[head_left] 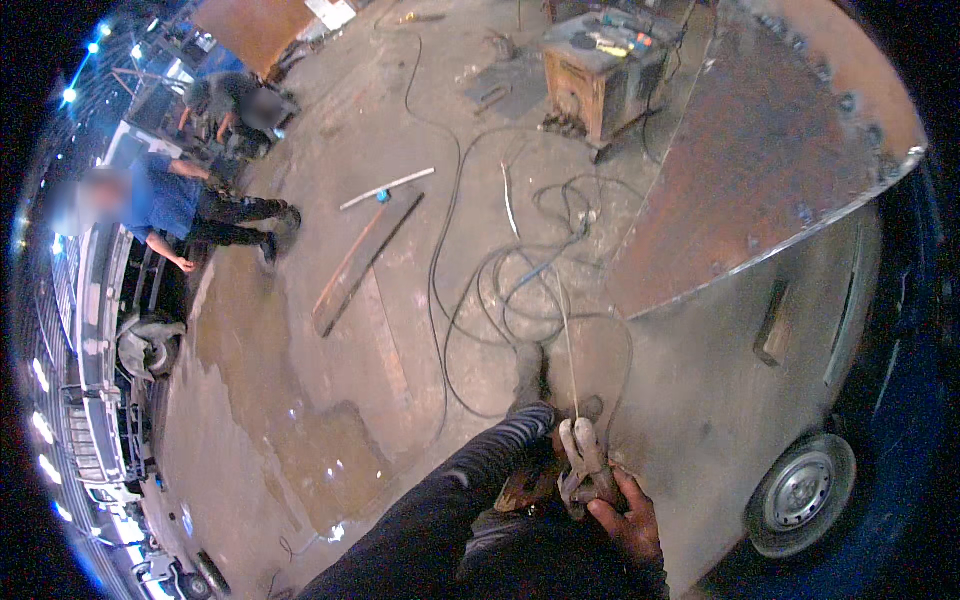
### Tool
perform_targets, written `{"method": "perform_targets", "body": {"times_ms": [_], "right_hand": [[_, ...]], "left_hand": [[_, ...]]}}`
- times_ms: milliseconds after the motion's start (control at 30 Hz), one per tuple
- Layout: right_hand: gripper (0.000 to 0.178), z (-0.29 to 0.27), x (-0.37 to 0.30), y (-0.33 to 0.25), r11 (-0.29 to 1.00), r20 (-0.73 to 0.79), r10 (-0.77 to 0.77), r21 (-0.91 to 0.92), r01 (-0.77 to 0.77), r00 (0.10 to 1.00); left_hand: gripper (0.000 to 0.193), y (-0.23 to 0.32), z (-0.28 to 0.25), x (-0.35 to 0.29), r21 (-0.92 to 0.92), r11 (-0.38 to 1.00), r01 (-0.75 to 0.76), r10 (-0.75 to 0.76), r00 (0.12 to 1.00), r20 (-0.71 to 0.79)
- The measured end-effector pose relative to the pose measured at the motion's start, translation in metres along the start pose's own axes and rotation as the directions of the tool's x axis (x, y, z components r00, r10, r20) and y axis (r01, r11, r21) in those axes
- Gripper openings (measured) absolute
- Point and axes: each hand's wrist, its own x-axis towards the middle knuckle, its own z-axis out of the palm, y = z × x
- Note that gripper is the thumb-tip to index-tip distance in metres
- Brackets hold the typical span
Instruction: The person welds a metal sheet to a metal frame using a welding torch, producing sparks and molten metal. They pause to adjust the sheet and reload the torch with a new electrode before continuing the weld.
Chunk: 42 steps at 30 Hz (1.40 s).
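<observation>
My right hand (632, 520) is closed around a worn electrode holder (585, 455) with two blunt, pale jaws. A long thin rod (567, 350) runs up from between the jaws, over the floor and the coiled cables. My left hand does not show. A dark, wrinkled trouser leg (470, 470) stretches up from the lower edge, with a grey, dusty boot (530, 372) beyond it. Loops of dark cable (490, 290) lie on the concrete just ahead of the boot.
A big rusty steel plate (745, 170) rises at right, above a car wheel (803, 495). A rusty metal box (605, 80) stands ahead. Flat bars (370, 260) and a wet patch (290, 420) mark the left floor. A person in blue (165, 195) stands near a truck (95, 330); another person (225, 105) bends behind.
</observation>
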Motion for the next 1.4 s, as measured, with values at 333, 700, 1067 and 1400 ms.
{"method": "perform_targets", "body": {"times_ms": [333,700,1067,1400], "right_hand": [[0.061,-0.01,-0.01,0.006,0.89,-0.004,-0.262,-0.388,0.24,0.965],[0.055,0.025,0.04,-0.111,0.711,-0.042,-0.661,-0.352,0.608,0.749],[0.06,0.088,0.091,-0.148,0.867,-0.223,-0.497,-0.173,0.468,0.839],[0.052,0.141,0.135,-0.159,0.923,-0.231,-0.315,-0.302,0.239,0.921]], "left_hand": [[0.048,-0.004,-0.023,-0.004,0.047,0.999,-0.013,0.015,0.999,-0.036],[0.046,0.05,-0.214,-0.042,0.367,0.929,0.038,0.085,0.946,-0.314],[0.044,0.01,-0.246,-0.011,0.236,0.955,-0.181,0.239,0.94,-0.244],[0.042,-0.077,-0.254,-0.027,0.054,0.959,-0.277,0.282,0.929,-0.241]]}}
